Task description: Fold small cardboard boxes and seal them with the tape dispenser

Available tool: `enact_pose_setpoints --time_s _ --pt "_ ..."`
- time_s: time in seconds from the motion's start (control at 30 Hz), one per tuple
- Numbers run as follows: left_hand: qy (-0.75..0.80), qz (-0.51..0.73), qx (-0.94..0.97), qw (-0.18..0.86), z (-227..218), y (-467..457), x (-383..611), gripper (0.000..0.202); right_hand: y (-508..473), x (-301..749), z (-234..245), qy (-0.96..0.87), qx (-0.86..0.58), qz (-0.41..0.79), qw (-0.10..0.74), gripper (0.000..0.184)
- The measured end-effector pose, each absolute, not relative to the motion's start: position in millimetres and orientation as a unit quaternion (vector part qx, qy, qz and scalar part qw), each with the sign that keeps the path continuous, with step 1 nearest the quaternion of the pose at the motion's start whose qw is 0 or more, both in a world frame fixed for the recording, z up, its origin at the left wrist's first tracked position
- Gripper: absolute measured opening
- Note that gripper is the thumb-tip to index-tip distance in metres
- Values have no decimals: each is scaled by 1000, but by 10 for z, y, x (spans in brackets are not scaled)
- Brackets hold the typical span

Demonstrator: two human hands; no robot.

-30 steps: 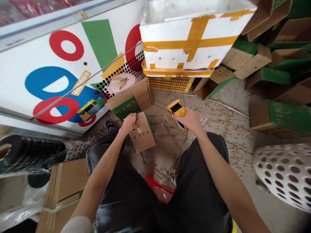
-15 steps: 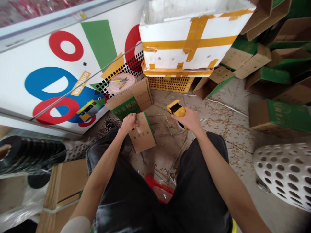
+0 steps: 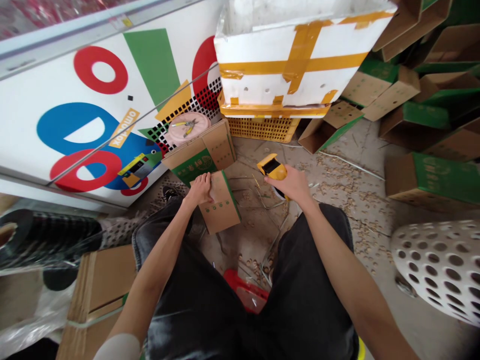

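My left hand (image 3: 200,189) is closed on the upper left edge of a small brown carton (image 3: 220,205) with green sides, which stands on the floor between my knees. My right hand (image 3: 294,184) is wrapped round a yellow hand-held tool (image 3: 274,168) with a black face, held just right of the carton and apart from it. I sit on a red stool (image 3: 245,292), in dark trousers.
A painted chest freezer (image 3: 93,110) fills the left. A taped white foam box (image 3: 292,60) sits on a yellow crate (image 3: 262,129). Pliers lie on a pink lid (image 3: 188,126) atop another carton (image 3: 198,155). Folded cartons (image 3: 423,100) pile at right; a white perforated stool (image 3: 438,265) stands near.
My left hand has slid over the carton's top face and now covers the pale patch that showed beside it. My right hand and the yellow tool have stayed put.
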State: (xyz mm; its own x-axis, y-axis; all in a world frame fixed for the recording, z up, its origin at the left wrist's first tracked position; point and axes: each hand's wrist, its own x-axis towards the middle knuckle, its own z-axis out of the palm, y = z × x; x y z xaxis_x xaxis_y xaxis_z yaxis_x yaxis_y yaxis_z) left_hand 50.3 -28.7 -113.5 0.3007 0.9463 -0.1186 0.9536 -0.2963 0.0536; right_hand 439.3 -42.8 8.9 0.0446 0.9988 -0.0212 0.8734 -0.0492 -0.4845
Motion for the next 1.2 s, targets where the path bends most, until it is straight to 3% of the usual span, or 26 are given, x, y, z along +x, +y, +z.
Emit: enact_pose_setpoints --time_s 0.77,1.03,1.2 --pt "581 24 813 15 -1392 -251 444 144 -431 4385 87 -672 -699 180 166 56" --pt "599 25 801 10 -1353 -224 438 110 -426 4394 72 -676 -698 174 157 58" --pt "597 22 802 -7 -1326 -270 501 124 -430 4392 78 -676 -700 172 155 58"
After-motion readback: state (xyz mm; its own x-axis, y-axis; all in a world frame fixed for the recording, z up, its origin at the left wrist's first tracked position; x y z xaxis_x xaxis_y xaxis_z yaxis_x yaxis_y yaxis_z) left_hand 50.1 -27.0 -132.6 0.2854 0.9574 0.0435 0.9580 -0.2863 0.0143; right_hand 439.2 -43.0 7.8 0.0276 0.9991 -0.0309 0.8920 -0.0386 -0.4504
